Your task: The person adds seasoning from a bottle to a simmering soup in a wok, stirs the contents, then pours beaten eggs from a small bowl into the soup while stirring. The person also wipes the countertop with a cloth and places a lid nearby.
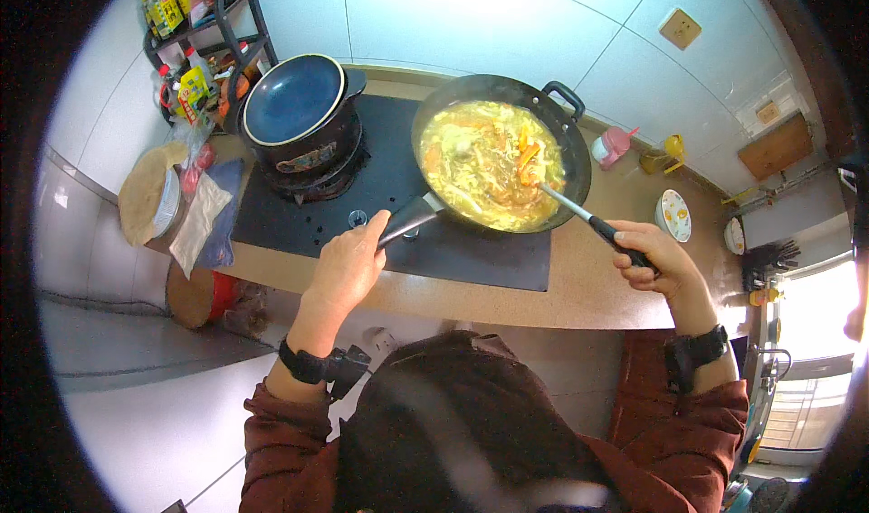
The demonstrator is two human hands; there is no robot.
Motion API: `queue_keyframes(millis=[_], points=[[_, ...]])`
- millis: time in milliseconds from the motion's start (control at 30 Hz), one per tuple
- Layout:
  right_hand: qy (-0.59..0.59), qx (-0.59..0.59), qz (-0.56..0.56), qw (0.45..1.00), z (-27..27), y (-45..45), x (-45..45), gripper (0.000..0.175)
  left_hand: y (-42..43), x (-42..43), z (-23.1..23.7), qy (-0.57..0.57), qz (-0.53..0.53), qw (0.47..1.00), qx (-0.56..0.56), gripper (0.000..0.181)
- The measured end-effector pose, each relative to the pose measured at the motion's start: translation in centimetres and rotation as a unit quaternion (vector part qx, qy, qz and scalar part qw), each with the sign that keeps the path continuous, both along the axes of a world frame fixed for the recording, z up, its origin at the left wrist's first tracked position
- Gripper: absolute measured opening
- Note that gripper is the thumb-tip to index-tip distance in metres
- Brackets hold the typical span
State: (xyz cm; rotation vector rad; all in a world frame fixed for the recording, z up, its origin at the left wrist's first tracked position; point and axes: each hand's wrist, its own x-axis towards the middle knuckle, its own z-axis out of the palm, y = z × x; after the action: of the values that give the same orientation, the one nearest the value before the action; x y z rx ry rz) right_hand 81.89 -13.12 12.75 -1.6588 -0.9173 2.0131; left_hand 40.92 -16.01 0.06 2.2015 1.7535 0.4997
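My left hand (pixel 349 258) is wrapped around the black handle (pixel 405 221) of a dark wok (pixel 502 86), which sits over the right side of the black cooktop (pixel 468 262). Yellow soup with egg-like strands (pixel 475 153) fills much of the wok. In my right hand (pixel 648 255) is a cooking utensil (pixel 577 211) with a black grip and a metal shaft. Its head dips into the soup near some orange pieces (pixel 528 163) and is hidden there, so its exact kind cannot be told.
A dark lidded pot (pixel 305 153) stands on the left burner, beside a black rack (pixel 224 17) of bottles and packets. Cloths (pixel 200 224) lie at the counter's left end. Rightward are a pink-lidded container (pixel 614 147), a patterned bowl (pixel 673 215) and a wooden board (pixel 775 147).
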Motion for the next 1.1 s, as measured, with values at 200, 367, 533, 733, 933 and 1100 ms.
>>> queue_keyframes(millis=[200, 367, 533, 733, 933, 1100], points=[[-0.157, 0.127, 0.067, 0.977, 0.8, 1.6, -0.9, 0.044, -0.1, 0.1, 0.3, 0.001, -0.010, 1.000, -0.005, 0.047], [-0.384, 0.355, 0.173, 0.835, -0.9, 3.6, -0.9, 0.045, -0.3, 0.2, 0.5, -0.016, -0.003, 1.000, 0.011, 0.049], [-0.584, 0.430, 0.197, 0.660, -3.9, 4.5, -0.8, 0.045, -0.2, 0.1, 0.3, -0.017, -0.010, 1.000, 0.015, 0.048], [-0.656, 0.312, 0.219, 0.652, -6.1, 4.1, -1.3, 0.053, 0.1, -0.1, -0.1, -0.005, -0.011, 1.000, -0.002, 0.049], [-0.480, 0.277, 0.193, 0.810, -6.1, 1.3, -2.1, 0.040, 0.0, -0.2, 0.2, -0.002, -0.016, 1.000, -0.011, 0.050], [-0.213, 0.056, 0.057, 0.974, -3.5, 0.7, -2.2, 0.026, 0.0, 0.0, 0.3, 0.005, -0.011, 1.000, -0.017, 0.048]])
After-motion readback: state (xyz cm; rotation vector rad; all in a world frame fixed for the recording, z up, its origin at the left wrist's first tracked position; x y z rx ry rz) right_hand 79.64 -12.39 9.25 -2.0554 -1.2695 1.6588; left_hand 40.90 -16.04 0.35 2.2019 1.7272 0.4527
